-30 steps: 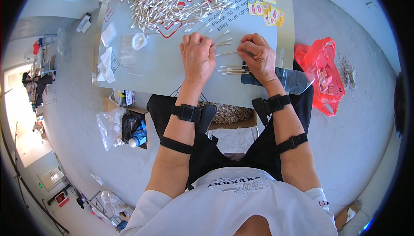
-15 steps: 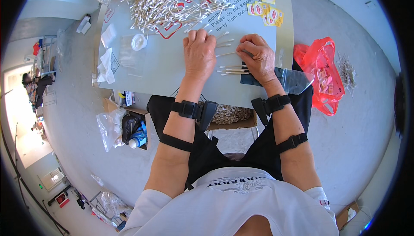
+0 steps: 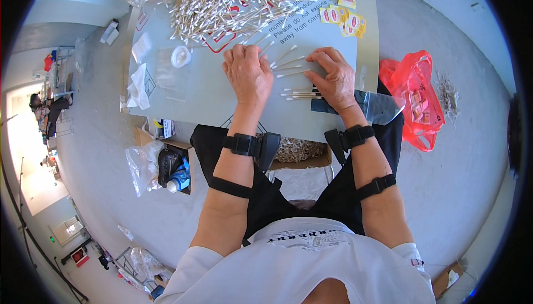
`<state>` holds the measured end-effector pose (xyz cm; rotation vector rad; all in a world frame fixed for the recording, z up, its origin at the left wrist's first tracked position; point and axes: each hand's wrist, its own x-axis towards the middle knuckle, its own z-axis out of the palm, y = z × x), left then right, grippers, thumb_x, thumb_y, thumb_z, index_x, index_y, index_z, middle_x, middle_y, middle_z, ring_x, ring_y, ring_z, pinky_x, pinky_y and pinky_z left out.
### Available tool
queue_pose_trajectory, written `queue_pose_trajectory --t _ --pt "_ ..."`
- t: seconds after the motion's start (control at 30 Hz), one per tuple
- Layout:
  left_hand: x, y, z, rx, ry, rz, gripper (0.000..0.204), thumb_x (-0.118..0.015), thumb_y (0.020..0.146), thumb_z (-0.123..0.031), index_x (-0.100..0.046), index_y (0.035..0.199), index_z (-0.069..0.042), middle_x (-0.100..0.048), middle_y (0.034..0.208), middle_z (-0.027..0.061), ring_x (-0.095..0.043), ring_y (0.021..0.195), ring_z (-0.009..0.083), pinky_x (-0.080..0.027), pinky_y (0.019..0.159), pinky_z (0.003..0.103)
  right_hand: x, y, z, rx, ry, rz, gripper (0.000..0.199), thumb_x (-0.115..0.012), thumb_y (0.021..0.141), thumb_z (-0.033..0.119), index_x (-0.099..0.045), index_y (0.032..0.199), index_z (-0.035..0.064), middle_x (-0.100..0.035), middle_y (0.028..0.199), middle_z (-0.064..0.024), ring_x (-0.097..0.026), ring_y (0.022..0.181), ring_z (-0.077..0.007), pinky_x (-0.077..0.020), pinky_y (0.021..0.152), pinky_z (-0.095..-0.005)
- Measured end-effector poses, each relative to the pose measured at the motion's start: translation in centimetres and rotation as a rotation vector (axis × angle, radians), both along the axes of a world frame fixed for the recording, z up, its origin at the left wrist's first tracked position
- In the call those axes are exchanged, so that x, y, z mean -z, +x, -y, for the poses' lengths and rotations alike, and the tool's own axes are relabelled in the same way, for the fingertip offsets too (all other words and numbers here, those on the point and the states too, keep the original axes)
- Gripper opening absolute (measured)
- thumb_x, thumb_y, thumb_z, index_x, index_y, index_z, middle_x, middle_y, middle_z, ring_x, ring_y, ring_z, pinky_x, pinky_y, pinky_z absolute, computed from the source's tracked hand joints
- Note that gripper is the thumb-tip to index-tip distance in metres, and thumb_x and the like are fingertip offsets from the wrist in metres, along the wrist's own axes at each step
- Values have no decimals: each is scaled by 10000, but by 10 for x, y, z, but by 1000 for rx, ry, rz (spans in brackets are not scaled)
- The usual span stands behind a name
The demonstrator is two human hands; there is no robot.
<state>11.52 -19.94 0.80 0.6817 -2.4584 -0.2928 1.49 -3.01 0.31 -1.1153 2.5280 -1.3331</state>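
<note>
My left hand [image 3: 248,73] rests palm down on the table with its fingers curled under. Loose cotton swabs [image 3: 266,47] lie at its fingertips; whatever is beneath the fingers is hidden. Between my hands, several separate swabs [image 3: 286,66] fan out on the tabletop. My right hand [image 3: 335,79] has its thumb and forefinger spread apart, the thumb close to the end of one swab. Below that thumb, a small bunch of swabs [image 3: 300,94] lies level, its right ends meeting a dark-and-clear plastic bag [image 3: 380,106] partly under my right hand.
A large heap of cotton swabs [image 3: 222,4] covers the table's far side. Small yellow packets [image 3: 353,23] lie far right, a white round tub [image 3: 180,56] to the left. A red plastic bag [image 3: 416,101] stands off the right edge. An open box of swabs [image 3: 300,151] sits below the front edge.
My right thumb and forefinger have parted from the swab they pinched, which now lies on the table. My left hand has shifted slightly left and its fingers have moved among the swabs.
</note>
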Motion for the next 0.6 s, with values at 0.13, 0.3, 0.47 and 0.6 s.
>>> queue_pose_trajectory --t 0.13,0.3,0.47,0.6 --pt "4 -8 -2 19 38 74 146 -705 743 -60 -626 862 -93 -550 910 63 -500 971 302 -391 821 442 0 1 1 2 2 1 239 -748 729 165 -683 954 118 -641 1021 -27 -628 983 -257 -524 833 -377" --pt "4 -15 -23 155 75 21 132 -696 753 -62 -611 851 -87 -553 902 74 -510 946 306 -393 795 445 1 1 2 9 -24 -1 245 -754 727 153 -682 957 110 -642 1015 -36 -631 968 -263 -526 831 -377" --pt "2 -7 -42 255 131 64 152 -692 768 -47 -603 882 -93 -569 904 59 -516 938 301 -403 799 432 3 1 1 68 -145 138 239 -755 732 129 -678 956 96 -644 998 -60 -650 896 -273 -535 776 -372" --pt "3 -3 -43 273 158 47 165 -678 760 -25 -602 893 -85 -583 931 66 -520 950 302 -408 807 423 5 -1 -1 34 -155 95 190 -711 762 77 -661 945 65 -637 962 -80 -658 814 -262 -533 721 -344"
